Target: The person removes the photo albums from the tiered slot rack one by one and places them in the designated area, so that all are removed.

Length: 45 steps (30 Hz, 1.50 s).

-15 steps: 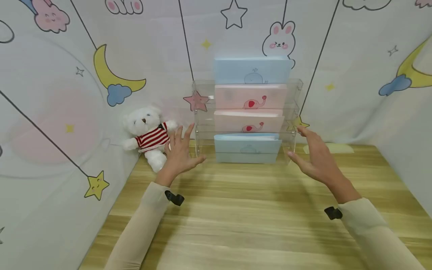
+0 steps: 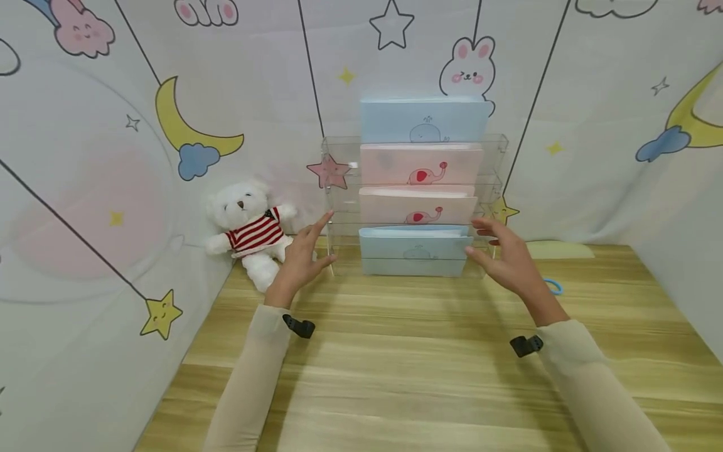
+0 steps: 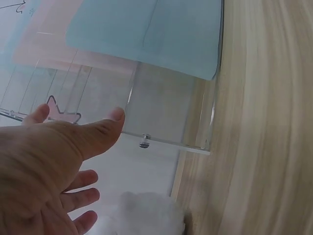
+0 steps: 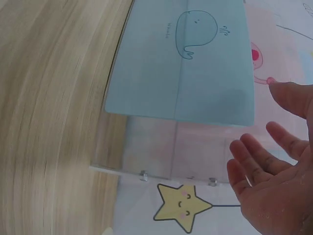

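Observation:
A clear acrylic tiered rack point(image 2: 343, 250) stands at the back of the wooden table. It holds a front blue whale notebook point(image 2: 415, 250), two pink elephant notebooks point(image 2: 420, 164) and, in the top tier, another blue whale notebook point(image 2: 423, 119). My left hand point(image 2: 298, 260) is at the rack's left side, thumb and fingers extended; in the left wrist view the thumb point(image 3: 100, 137) lies by the clear side edge, contact unclear. Near the front notebook's right edge is my right hand point(image 2: 511, 260), its fingers loosely bent and nothing held.
A white teddy bear point(image 2: 243, 201) in a striped sweater leans on the backdrop left of the rack. Behind my right wrist lies a blue ring point(image 2: 553, 287), partly hidden. A pale yellow flat piece point(image 2: 562, 250) lies at the table's back edge. Printed cloth point(image 2: 593, 125) surrounds the table.
My right hand has moved left, towards the notebooks, bringing the blue ring into view. My left hand has moved slightly right and turned, its fingers now closer together. The rack and notebooks stay put.

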### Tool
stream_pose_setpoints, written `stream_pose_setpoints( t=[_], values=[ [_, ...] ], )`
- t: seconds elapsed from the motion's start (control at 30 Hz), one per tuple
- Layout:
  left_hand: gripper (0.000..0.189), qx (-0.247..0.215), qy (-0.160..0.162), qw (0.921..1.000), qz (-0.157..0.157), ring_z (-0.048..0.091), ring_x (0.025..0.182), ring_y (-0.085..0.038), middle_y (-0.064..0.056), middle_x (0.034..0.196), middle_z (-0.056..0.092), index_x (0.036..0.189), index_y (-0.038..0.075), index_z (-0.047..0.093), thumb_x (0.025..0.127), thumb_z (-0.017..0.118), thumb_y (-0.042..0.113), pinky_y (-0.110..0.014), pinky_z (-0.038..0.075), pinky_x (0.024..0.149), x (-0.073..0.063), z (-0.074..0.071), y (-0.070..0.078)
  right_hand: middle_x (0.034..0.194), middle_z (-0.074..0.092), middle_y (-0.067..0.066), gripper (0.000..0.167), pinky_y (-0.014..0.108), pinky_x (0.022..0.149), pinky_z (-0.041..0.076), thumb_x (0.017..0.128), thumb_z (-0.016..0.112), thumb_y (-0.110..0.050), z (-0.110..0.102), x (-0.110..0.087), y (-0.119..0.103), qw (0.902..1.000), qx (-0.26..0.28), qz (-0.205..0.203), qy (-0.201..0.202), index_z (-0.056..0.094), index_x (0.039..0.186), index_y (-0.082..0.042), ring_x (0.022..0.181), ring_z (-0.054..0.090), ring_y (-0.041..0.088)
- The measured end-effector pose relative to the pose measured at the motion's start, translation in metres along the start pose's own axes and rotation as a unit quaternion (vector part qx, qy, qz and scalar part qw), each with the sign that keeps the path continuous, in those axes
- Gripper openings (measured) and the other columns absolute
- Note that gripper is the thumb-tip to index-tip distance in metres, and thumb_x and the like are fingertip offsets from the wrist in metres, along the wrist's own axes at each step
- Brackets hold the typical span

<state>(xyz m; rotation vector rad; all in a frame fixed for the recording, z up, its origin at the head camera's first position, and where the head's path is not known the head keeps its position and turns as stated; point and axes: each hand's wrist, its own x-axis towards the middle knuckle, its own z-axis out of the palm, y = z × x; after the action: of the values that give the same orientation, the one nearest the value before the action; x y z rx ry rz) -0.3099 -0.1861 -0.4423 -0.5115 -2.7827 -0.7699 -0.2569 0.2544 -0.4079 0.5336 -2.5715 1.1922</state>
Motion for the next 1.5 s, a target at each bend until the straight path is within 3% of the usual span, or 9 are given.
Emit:
stream_pose_setpoints(
  t=[0.4, 0.63, 0.77, 0.8, 0.9, 1.03, 1.27, 1.43, 1.5],
  values=[
    [0.107, -0.027, 0.007, 0.9987, 0.043, 0.063, 0.131, -0.051, -0.029, 0.157, 0.055, 0.171, 0.036, 0.018, 0.092, 0.084, 0.008, -0.064, 0.053, 0.107, 0.000, 0.009, -0.010, 0.151, 0.062, 0.019, 0.055, 0.062, 0.111, 0.046, 0.104, 0.071, -0.016, 0.012, 0.011, 0.004, 0.9991, 0.035, 0.018, 0.013, 0.053, 0.156, -0.011, 0.139, 0.057, 0.040],
    [0.106, -0.055, 0.008, 0.9977, 0.039, 0.065, 0.133, -0.048, -0.031, 0.145, 0.064, 0.169, 0.039, 0.019, 0.093, 0.083, 0.006, -0.064, 0.055, 0.105, 0.002, 0.014, -0.015, 0.152, 0.062, 0.021, 0.051, 0.058, 0.111, 0.045, 0.103, 0.072, -0.012, 0.018, 0.021, 0.006, 0.9964, 0.082, 0.021, 0.003, 0.057, 0.152, -0.008, 0.139, 0.058, 0.042],
    [0.104, -0.094, 0.000, 0.9948, 0.040, 0.066, 0.132, -0.049, -0.035, 0.144, 0.063, 0.169, 0.038, 0.018, 0.094, 0.079, 0.000, -0.063, 0.056, 0.105, 0.003, 0.018, -0.017, 0.153, 0.061, 0.018, 0.045, 0.037, 0.108, 0.047, 0.103, 0.073, -0.011, 0.024, 0.024, 0.010, 0.9933, 0.113, 0.023, -0.009, 0.062, 0.146, -0.006, 0.138, 0.058, 0.024],
    [0.104, -0.102, -0.005, 0.9940, 0.040, 0.067, 0.131, -0.049, -0.037, 0.145, 0.062, 0.169, 0.038, 0.017, 0.095, 0.078, -0.001, -0.062, 0.056, 0.105, 0.004, 0.019, -0.016, 0.153, 0.060, 0.017, 0.043, 0.032, 0.104, 0.048, 0.103, 0.073, -0.011, 0.025, 0.025, 0.012, 0.9923, 0.121, 0.024, -0.012, 0.064, 0.144, -0.006, 0.134, 0.058, 0.018],
    [0.104, -0.118, -0.017, 0.9922, 0.038, 0.067, 0.131, -0.049, -0.040, 0.149, 0.057, 0.169, 0.037, 0.013, 0.097, 0.075, -0.004, -0.057, 0.060, 0.102, 0.004, 0.021, -0.015, 0.149, 0.062, 0.013, 0.038, 0.020, 0.080, 0.049, 0.102, 0.075, -0.013, 0.031, 0.026, 0.017, 0.9906, 0.134, 0.027, -0.013, 0.069, 0.139, -0.007, 0.100, 0.058, 0.004],
    [0.103, -0.132, -0.030, 0.9903, 0.031, 0.070, 0.126, -0.049, -0.040, 0.153, 0.053, 0.170, 0.038, 0.011, 0.098, 0.072, -0.006, -0.051, 0.064, 0.094, 0.004, 0.021, -0.011, 0.141, 0.065, 0.002, 0.035, 0.023, 0.060, 0.041, 0.100, 0.077, -0.011, 0.037, 0.028, 0.023, 0.9874, 0.155, 0.032, 0.001, 0.073, 0.135, -0.007, 0.064, 0.039, 0.007],
    [0.102, -0.149, -0.035, 0.9879, 0.021, 0.073, 0.121, -0.047, -0.035, 0.154, 0.055, 0.169, 0.038, 0.011, 0.099, 0.070, -0.007, -0.050, 0.065, 0.090, 0.004, 0.024, -0.008, 0.133, 0.067, -0.021, 0.036, 0.016, 0.062, 0.040, 0.097, 0.077, -0.001, 0.053, 0.027, 0.032, 0.9680, 0.244, 0.027, 0.052, 0.071, 0.132, 0.004, 0.080, 0.047, -0.003],
    [0.102, -0.150, -0.040, 0.9879, 0.009, 0.071, 0.123, -0.048, -0.038, 0.155, 0.053, 0.169, 0.040, 0.010, 0.100, 0.069, -0.006, -0.049, 0.065, 0.088, 0.001, 0.025, -0.008, 0.125, 0.070, -0.023, 0.032, 0.020, 0.051, 0.031, 0.096, 0.077, 0.002, 0.062, 0.028, 0.033, 0.9647, 0.247, 0.035, 0.086, 0.073, 0.127, 0.004, 0.055, 0.023, 0.005],
    [0.102, -0.150, -0.046, 0.9876, 0.001, 0.070, 0.125, -0.049, -0.039, 0.156, 0.050, 0.169, 0.042, 0.009, 0.101, 0.069, -0.004, -0.050, 0.065, 0.089, -0.001, 0.024, -0.008, 0.124, 0.070, -0.024, 0.031, 0.020, 0.051, 0.031, 0.096, 0.077, 0.001, 0.064, 0.030, 0.031, 0.9642, 0.246, 0.043, 0.090, 0.073, 0.127, 0.004, 0.054, 0.023, 0.008]
  ],
)
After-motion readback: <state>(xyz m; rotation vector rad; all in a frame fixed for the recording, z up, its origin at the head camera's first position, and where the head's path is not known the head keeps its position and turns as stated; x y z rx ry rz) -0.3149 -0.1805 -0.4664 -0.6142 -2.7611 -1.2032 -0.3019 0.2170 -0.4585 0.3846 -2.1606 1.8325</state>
